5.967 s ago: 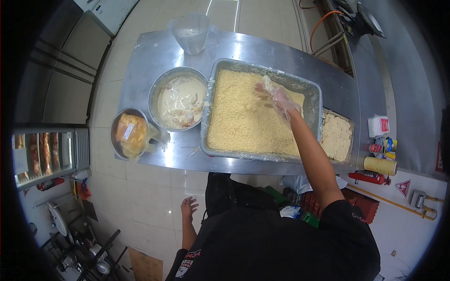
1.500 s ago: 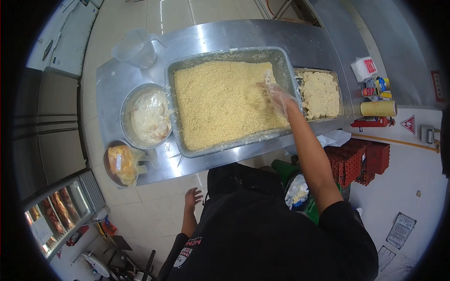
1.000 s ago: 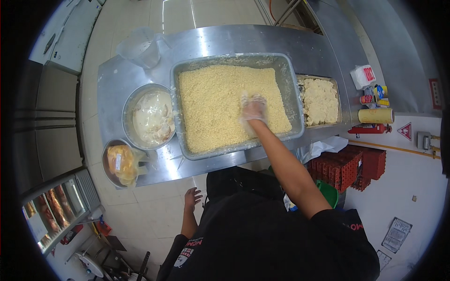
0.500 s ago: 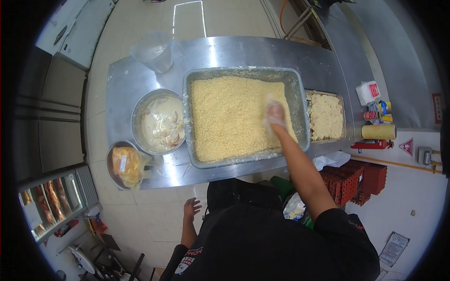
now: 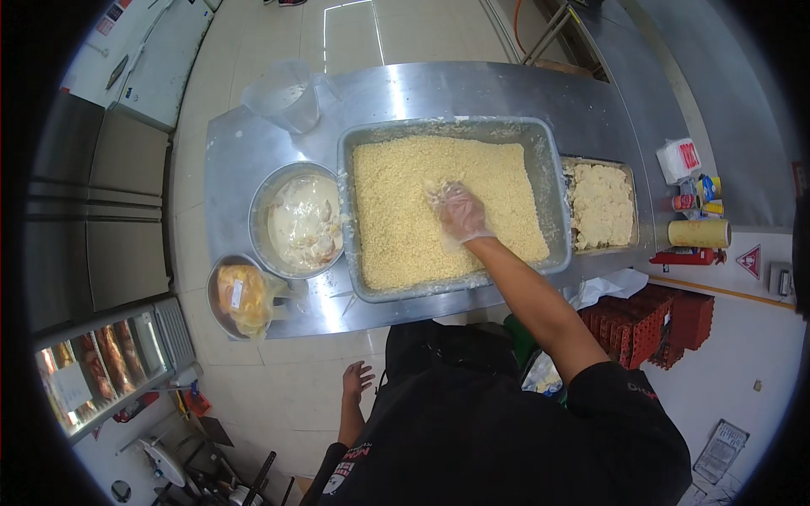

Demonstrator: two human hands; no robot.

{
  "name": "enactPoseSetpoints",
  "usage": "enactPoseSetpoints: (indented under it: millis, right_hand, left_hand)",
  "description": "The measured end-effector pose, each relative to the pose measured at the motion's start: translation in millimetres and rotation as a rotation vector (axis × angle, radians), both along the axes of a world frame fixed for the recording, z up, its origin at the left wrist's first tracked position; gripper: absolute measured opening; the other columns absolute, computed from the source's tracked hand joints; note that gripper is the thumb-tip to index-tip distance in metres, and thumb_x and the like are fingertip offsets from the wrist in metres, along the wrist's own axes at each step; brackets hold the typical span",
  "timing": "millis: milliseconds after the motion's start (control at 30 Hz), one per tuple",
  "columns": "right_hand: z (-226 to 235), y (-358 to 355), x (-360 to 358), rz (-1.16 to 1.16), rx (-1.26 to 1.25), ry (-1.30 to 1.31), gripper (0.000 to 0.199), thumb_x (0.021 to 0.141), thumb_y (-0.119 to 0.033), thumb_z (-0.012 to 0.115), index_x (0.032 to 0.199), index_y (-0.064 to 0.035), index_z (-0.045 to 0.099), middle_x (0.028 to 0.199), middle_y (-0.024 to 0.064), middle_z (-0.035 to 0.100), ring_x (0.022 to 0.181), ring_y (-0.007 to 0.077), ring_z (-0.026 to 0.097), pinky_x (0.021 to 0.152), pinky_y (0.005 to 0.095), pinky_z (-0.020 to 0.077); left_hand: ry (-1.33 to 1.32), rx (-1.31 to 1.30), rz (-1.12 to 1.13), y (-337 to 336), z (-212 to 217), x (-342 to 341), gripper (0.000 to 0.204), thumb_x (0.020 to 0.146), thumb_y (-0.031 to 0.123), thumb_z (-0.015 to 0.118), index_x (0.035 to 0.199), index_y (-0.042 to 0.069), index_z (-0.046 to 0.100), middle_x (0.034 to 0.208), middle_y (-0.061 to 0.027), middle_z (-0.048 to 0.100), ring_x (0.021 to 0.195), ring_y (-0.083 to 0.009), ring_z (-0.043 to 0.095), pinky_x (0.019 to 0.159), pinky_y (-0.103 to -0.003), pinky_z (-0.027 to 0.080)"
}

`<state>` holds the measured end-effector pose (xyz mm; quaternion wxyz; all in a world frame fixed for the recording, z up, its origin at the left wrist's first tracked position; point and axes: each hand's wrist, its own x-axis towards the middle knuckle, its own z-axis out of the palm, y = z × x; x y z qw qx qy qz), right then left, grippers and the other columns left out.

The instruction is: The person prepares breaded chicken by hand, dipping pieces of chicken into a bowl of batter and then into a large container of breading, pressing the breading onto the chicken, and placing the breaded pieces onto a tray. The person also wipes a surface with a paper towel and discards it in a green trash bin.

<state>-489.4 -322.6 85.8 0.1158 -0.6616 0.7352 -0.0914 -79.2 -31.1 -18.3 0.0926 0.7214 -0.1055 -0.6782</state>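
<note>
A large grey plastic tub [image 5: 348, 253] stands mid-table, filled with pale yellow breadcrumbs [image 5: 405, 244]. My right hand [image 5: 461, 212], in a clear plastic glove, reaches down into it. Its fingers are curled into the crumbs, which partly hide the tips. Bare and well away from the table, my left hand [image 5: 359, 379] hangs low by my side with its fingers apart. Left of the tub is a round metal bowl [image 5: 257, 240] of whitish batter with pieces [image 5: 322, 250] in it. To the right, a metal tray [image 5: 634, 198] holds crumb-coated pieces [image 5: 602, 205].
A clear plastic jug [image 5: 295, 101] stands at the table's back left. At the near left corner, a smaller metal bowl [image 5: 221, 316] holds a bagged orange-yellow food [image 5: 242, 295]. Past the right end are a roll of yellowish film [image 5: 699, 232] and red plastic crates [image 5: 629, 325].
My right hand has moved left across the tub, from the right part of the crumbs to nearer the middle. My left hand still hangs open. The whole view has shifted slightly.
</note>
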Motion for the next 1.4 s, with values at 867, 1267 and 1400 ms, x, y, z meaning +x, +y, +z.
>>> enactPoseSetpoints:
  millis: [867,1267,1400]
  right_hand:
    - [130,137,-105,-0.903,-0.286,-1.604,0.033,0.089,-0.039,0.049,0.067,-0.0145,0.044,0.056,-0.0026,0.040,0.049,0.0102,0.038,0.042,0.0284,0.0323]
    - [-15,595,-199,-1.737,-0.879,-1.575,0.027,0.094,-0.031,0.041,0.111,-0.0122,0.051,0.084,-0.0009,0.052,0.072,0.0079,0.052,0.063,0.0231,0.0462]
    - [-142,735,-219,-1.861,-0.678,-1.525,0.055,0.087,-0.054,0.040,0.116,-0.0085,0.051,0.101,0.0043,0.055,0.087,0.0171,0.054,0.074,0.0334,0.0474]
  left_hand:
    - [0.353,-0.309,-0.542,-57,-60,-22,0.040,0.091,0.015,0.048,0.123,-0.007,0.039,0.109,-0.0211,0.051,0.100,-0.0271,0.055,0.085,-0.041,0.050]
    - [-0.033,-0.260,-0.934,-63,23,-188,0.049,0.091,0.044,0.041,0.127,0.011,0.042,0.114,-0.0124,0.058,0.095,-0.0268,0.060,0.076,-0.042,0.046]
    - [0.001,-0.282,-0.999,-54,31,-242,0.035,0.089,0.034,0.048,0.115,0.011,0.051,0.102,-0.0078,0.063,0.080,-0.0197,0.062,0.067,-0.034,0.046]
